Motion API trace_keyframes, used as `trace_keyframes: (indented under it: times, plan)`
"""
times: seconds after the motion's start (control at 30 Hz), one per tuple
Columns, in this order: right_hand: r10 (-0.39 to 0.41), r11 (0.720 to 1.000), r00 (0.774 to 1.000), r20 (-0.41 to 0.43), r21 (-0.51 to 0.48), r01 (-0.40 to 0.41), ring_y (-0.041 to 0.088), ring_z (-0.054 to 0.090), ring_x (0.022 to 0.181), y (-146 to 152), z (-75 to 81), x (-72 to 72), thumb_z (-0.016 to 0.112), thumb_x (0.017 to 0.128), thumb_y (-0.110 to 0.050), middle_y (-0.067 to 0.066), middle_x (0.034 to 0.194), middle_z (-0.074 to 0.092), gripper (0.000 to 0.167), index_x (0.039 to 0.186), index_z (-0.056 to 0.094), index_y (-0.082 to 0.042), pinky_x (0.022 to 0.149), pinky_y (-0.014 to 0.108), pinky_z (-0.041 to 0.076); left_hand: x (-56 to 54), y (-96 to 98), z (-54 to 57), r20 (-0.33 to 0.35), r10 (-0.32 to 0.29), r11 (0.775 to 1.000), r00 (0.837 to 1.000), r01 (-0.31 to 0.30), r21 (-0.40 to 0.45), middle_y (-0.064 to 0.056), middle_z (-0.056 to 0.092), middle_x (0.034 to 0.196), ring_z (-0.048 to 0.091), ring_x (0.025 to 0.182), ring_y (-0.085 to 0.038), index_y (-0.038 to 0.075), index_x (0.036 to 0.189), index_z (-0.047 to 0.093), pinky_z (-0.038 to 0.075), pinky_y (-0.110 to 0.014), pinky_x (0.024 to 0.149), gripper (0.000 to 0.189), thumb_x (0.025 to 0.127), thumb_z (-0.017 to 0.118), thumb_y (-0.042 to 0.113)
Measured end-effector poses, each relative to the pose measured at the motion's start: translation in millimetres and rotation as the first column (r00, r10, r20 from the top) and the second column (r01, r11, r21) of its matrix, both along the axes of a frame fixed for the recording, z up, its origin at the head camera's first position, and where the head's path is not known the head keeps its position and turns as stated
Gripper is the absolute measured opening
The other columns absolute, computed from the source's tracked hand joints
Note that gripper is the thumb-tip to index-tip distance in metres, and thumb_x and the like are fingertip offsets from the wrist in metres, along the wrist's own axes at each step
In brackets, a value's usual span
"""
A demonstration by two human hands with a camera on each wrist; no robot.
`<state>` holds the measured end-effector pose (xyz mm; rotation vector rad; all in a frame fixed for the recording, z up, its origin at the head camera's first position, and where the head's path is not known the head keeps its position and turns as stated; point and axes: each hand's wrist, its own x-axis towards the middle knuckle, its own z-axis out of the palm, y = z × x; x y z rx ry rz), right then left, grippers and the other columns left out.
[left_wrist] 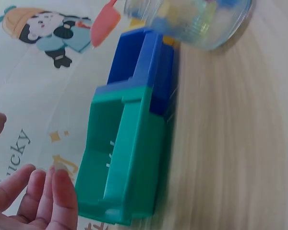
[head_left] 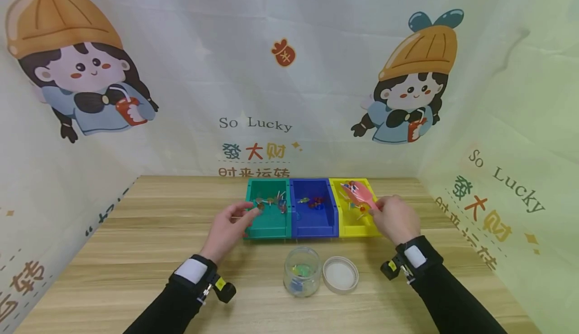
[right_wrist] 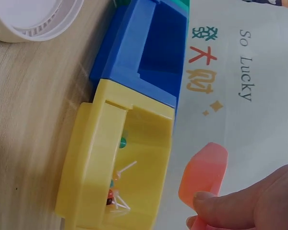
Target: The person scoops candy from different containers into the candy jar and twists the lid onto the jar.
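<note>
My right hand (head_left: 398,219) pinches the handle of a pink scoop (head_left: 359,193) over the yellow bin (head_left: 362,231). In the right wrist view the thumb lies on the scoop (right_wrist: 201,175), and small lollipops (right_wrist: 116,196) with white sticks sit inside the bin. My left hand (head_left: 227,228) is at the left edge of the green bin (head_left: 269,231), fingers loosely bent and thumb apart, holding nothing. Small stick pieces (head_left: 281,203) lie in the green bin. Between these two stands the blue bin (head_left: 314,228) with a few coloured pieces (head_left: 316,203).
A clear glass jar (head_left: 302,281) with green, yellow and blue bits inside stands in front of the bins. Just right of it lies a white round lid (head_left: 341,274). A printed cloth (head_left: 325,98) hangs behind the wooden table (head_left: 172,203).
</note>
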<state>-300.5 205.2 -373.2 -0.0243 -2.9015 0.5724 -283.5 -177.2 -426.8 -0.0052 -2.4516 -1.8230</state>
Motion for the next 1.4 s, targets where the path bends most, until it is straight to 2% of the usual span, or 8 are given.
trace_keyframes:
  times: [0.17, 0.33, 0.43, 0.53, 0.73, 0.93, 1.13, 1.4]
  plan:
    - [-0.015, 1.0, 1.0, 0.016, -0.026, 0.016, 0.031, 0.06, 0.079, 0.8, 5.6, 5.6, 0.074, 0.105, -0.025, 0.022, 0.104, 0.064, 0.039, 0.126, 0.075, 0.007, 0.061, 0.032, 0.044, 13.3, 6.5, -2.1, 0.017, -0.075, 0.997, 0.997, 0.075, 0.002, -0.016, 0.066, 0.132, 0.069, 0.113, -0.032, 0.008, 0.149, 0.064, 0.063, -0.028, 0.083, 0.053, 0.108, 0.071, 0.04]
    - [-0.003, 0.999, 1.0, -0.001, -0.051, 0.003, 0.03, 0.061, 0.079, 3.5, 13.3, 11.4, 0.072, 0.107, -0.024, 0.023, 0.105, 0.068, 0.038, 0.127, 0.075, 0.008, 0.061, 0.032, 0.046, 25.1, 13.9, -3.5, 0.027, -0.141, 0.99, 0.99, 0.141, 0.023, -0.015, 0.067, 0.134, 0.071, 0.116, -0.031, 0.007, 0.151, 0.063, 0.065, -0.029, 0.087, 0.054, 0.106, 0.074, 0.036]
    - [0.011, 0.999, 1.0, -0.022, -0.05, -0.012, 0.029, 0.061, 0.078, 5.0, 17.8, 15.7, 0.072, 0.107, -0.024, 0.022, 0.105, 0.07, 0.037, 0.125, 0.076, 0.008, 0.061, 0.031, 0.046, 30.9, 18.7, -4.1, 0.042, -0.174, 0.985, 0.984, 0.173, 0.027, -0.015, 0.068, 0.135, 0.071, 0.116, -0.027, 0.007, 0.151, 0.062, 0.065, -0.034, 0.09, 0.056, 0.105, 0.076, 0.036]
    - [0.028, 0.999, 0.999, -0.041, -0.042, -0.03, 0.03, 0.06, 0.079, 5.7, 22.1, 20.3, 0.073, 0.106, -0.024, 0.023, 0.104, 0.069, 0.036, 0.123, 0.076, 0.008, 0.061, 0.032, 0.046, 35.7, 24.0, -6.8, 0.064, -0.205, 0.979, 0.977, 0.205, -0.002, -0.015, 0.068, 0.141, 0.07, 0.123, -0.026, 0.009, 0.153, 0.061, 0.064, -0.043, 0.099, 0.062, 0.102, 0.079, 0.039]
    - [0.046, 0.998, 0.996, -0.072, -0.03, -0.049, 0.032, 0.06, 0.082, 7.4, 27.9, 27.7, 0.073, 0.106, -0.023, 0.024, 0.105, 0.067, 0.037, 0.124, 0.076, 0.009, 0.065, 0.035, 0.049, 46.8, 36.1, -13.7, 0.113, -0.315, 0.948, 0.942, 0.319, -0.018, -0.024, 0.053, 0.162, 0.054, 0.149, -0.047, 0.005, 0.165, 0.046, 0.052, -0.063, 0.119, 0.086, 0.096, 0.087, 0.037]
    - [0.053, 0.998, 0.994, -0.091, -0.032, -0.056, 0.032, 0.059, 0.084, 7.7, 31.9, 34.5, 0.073, 0.106, -0.023, 0.023, 0.106, 0.066, 0.037, 0.126, 0.076, 0.008, 0.065, 0.033, 0.048, 53.7, 47.9, -21.5, 0.13, -0.407, 0.91, 0.904, 0.414, -0.028, -0.026, 0.044, 0.17, 0.044, 0.156, -0.05, 0.003, 0.168, 0.037, 0.045, -0.063, 0.125, 0.1, 0.091, 0.093, 0.033]
    - [0.075, 0.997, 0.988, -0.137, -0.012, -0.077, 0.031, 0.059, 0.083, 6.9, 36.1, 42.5, 0.074, 0.105, -0.022, 0.021, 0.104, 0.068, 0.035, 0.124, 0.077, 0.007, 0.065, 0.032, 0.046, 54.8, 56.9, -30.2, 0.145, -0.431, 0.893, 0.891, 0.444, -0.072, -0.022, 0.047, 0.167, 0.048, 0.154, -0.046, 0.005, 0.167, 0.039, 0.044, -0.06, 0.126, 0.102, 0.087, 0.096, 0.031]
    - [0.111, 0.994, 0.975, -0.194, 0.0, -0.113, 0.028, 0.057, 0.081, 3.4, 43.3, 54.6, 0.076, 0.104, -0.022, 0.018, 0.1, 0.068, 0.034, 0.124, 0.078, 0.005, 0.065, 0.032, 0.044, 57.9, 63.2, -34.0, 0.124, -0.463, 0.883, 0.877, 0.469, -0.021, -0.026, 0.048, 0.165, 0.052, 0.151, -0.048, -0.002, 0.165, 0.041, 0.042, -0.061, 0.127, 0.096, 0.088, 0.095, 0.019]
